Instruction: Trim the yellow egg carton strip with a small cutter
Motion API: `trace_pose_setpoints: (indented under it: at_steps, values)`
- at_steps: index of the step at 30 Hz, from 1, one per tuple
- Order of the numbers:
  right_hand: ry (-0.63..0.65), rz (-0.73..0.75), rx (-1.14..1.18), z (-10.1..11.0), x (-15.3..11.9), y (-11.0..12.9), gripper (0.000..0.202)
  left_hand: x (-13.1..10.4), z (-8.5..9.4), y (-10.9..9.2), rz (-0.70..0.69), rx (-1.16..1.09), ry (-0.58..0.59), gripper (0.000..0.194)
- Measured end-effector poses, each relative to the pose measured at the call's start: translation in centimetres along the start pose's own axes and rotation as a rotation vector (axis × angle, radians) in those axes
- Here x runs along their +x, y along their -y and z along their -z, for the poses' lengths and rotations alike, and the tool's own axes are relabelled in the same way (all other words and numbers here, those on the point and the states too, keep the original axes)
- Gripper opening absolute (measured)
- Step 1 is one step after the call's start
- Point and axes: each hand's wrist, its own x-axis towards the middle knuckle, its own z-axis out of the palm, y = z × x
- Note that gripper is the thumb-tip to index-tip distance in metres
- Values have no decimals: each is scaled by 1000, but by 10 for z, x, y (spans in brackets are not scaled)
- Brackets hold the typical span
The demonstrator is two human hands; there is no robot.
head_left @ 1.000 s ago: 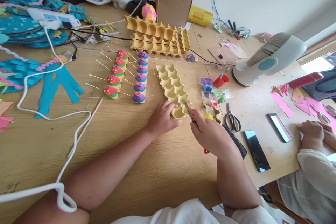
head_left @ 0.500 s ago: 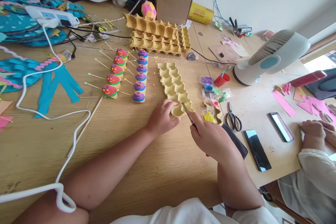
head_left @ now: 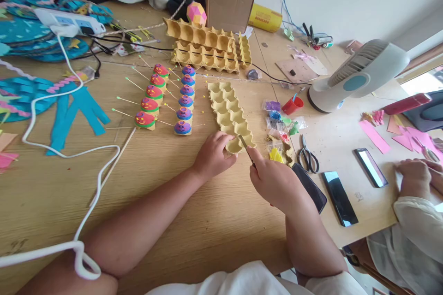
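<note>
A pale yellow egg carton strip (head_left: 226, 107) lies on the table with its hollows facing up. My left hand (head_left: 214, 154) is closed on its near left corner, thumb toward the near edge. My right hand (head_left: 273, 177) grips a knife (head_left: 245, 144), its narrow blade pointing away from me and touching the near end of the carton; most of the handle is hidden in the fist. To the left stand two painted egg-carton caterpillars, a red and green one (head_left: 149, 105) and a purple and blue one (head_left: 186, 100), with cotton swabs sticking out.
Clay packets (head_left: 276, 154), a red cup (head_left: 292, 105), scissors (head_left: 307, 156) and phones (head_left: 339, 198) lie to the right, near a white fan (head_left: 360, 76). More egg cartons (head_left: 204, 53) sit at the back. A white cable (head_left: 100, 179) crosses the left. Another person's hands (head_left: 415, 173) rest at far right.
My right hand and the knife have shifted very slightly toward the left. My left hand and the egg carton have stayed in place.
</note>
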Motion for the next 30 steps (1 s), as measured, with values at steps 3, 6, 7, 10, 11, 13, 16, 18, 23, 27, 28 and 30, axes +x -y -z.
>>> trace_pose_setpoints:
  at_steps: [3, 6, 7, 10, 11, 13, 16, 18, 23, 27, 28, 30]
  values:
    - [22, 3, -8, 4, -2, 1, 49, 1, 1, -2, 10, -2, -1, 45]
    - [30, 18, -20, 6, -5, 2, 51, 1, 1, -2, 9, -7, -1, 46]
    - [29, 23, -22, 7, -6, 2, 51, 1, 1, -2, 9, -8, -2, 46]
    - [22, 26, -24, 6, -8, 1, 52, 0, 1, -2, 8, -11, -8, 45]
    - [19, 28, -23, 5, -9, 0, 52, 0, 0, -1, 8, -9, -10, 45]
    - [4, 30, -24, 5, -10, -3, 52, 0, 0, -1, 9, -6, -12, 44]
    - [-45, 6, -16, 4, -9, -5, 52, 0, 0, 0, 14, -10, -8, 44]
    - [-67, -13, -1, 4, -6, -6, 52, 0, 0, 0, 13, -16, -11, 44]
    - [-77, 0, 12, 1, 1, -4, 51, 0, 0, 0, 4, -15, -13, 44]
    - [-68, 11, 5, -1, 1, -4, 51, 0, 0, 0, 12, -12, -7, 44]
    - [-60, 9, 2, -2, 1, -4, 51, 0, 0, 0, 14, -12, -7, 44]
    - [-43, 8, 1, -1, 1, -3, 52, 0, 0, 0, 15, -16, -10, 44]
